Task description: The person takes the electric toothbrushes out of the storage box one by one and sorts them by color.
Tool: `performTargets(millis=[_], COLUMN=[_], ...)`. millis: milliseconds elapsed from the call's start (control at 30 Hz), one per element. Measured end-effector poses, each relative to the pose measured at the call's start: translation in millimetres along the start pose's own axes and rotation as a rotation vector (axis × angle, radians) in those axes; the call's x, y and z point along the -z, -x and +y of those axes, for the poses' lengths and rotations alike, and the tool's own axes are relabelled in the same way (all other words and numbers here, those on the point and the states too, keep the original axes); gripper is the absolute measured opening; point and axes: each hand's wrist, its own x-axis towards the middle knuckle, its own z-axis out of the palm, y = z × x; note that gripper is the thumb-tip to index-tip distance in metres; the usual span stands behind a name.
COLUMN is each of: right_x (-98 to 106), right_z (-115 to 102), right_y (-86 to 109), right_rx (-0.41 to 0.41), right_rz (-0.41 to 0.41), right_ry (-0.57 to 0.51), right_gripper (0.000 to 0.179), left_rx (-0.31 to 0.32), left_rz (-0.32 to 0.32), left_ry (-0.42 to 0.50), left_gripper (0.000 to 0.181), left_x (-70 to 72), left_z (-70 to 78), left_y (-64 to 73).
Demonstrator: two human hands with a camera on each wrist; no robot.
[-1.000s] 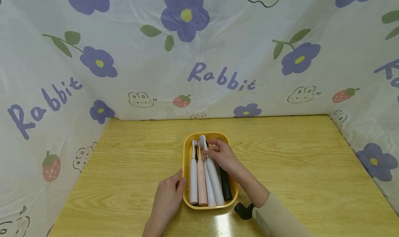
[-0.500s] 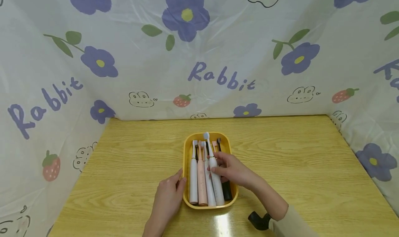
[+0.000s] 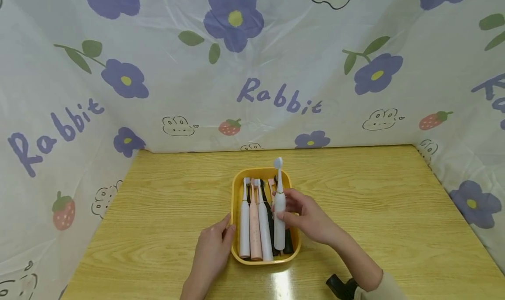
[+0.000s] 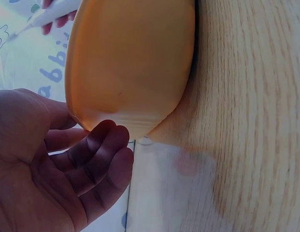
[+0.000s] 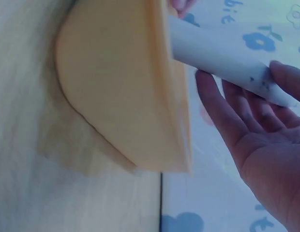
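A white electric toothbrush [image 3: 279,238] is held in my right hand [image 3: 313,219], thumb on one side of the handle and fingers on the other. It stands raised over the right part of a yellow bin [image 3: 233,190], brush head up, its head reaching past the far rim. In the right wrist view the white handle [image 5: 213,53] shows above the bin wall. My left hand [image 3: 213,247] holds the bin's left side, thumb at the rim; the left wrist view shows its curled fingers [image 4: 111,169] against the outer wall.
More electric toothbrushes lie lengthwise in the bin: a white one [image 3: 244,230] at the left, a pink one [image 3: 256,234], another white one [image 3: 265,234] and a black one [image 3: 289,243] at the right. Beneath is a wooden table [image 3: 375,203], with a printed cloth [image 3: 276,63] behind.
My right hand has taken hold of the white toothbrush lying on top, lifted it and moved it right. Black handles under it now show. My left hand has stayed on the bin.
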Motion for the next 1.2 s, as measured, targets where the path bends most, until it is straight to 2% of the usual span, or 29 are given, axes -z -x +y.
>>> performTargets(millis=[167,300,467,700,967,1067,1200], right_x=[16.6,29.7,43.3,56.0,77.8,84.6,90.7], right_z=[-5.2,-5.3,5.4,32.9,63.7,69.3,70.5], right_y=[0.3,-4.8,-13.4,-20.0,-30.5,-34.9,-40.0], right_rx=[0.141,0.236,0.265,0.175,0.2,0.208,0.206], right_rz=[0.181,0.338,0.484,0.553,0.635,0.67,0.67], right_ry=[0.027,0.056,0.163,0.305,0.376,0.385,0.387], right_gripper=[0.046,0.048,0.045,0.043,0.043,0.044,0.046], left_rx=[-0.011,0.01,0.016,0.003,0.026,0.035,0.044], left_rz=[0.001,0.001,-0.01,-0.035,-0.024,-0.024,-0.021], left_ry=[0.002,0.004,0.004,0.016,-0.001,-0.005,-0.006], left_gripper=[0.037,0.037,0.038,0.038,0.037,0.037,0.037], left_x=[0.3,0.8,1.2,2.7,0.8,0.7,1.2], left_z=[-1.4,-1.9,-1.2,0.7,8.2,10.7,13.4], left_y=[0.0,-0.2,-1.5,-2.9,-5.8,-7.6,-10.1])
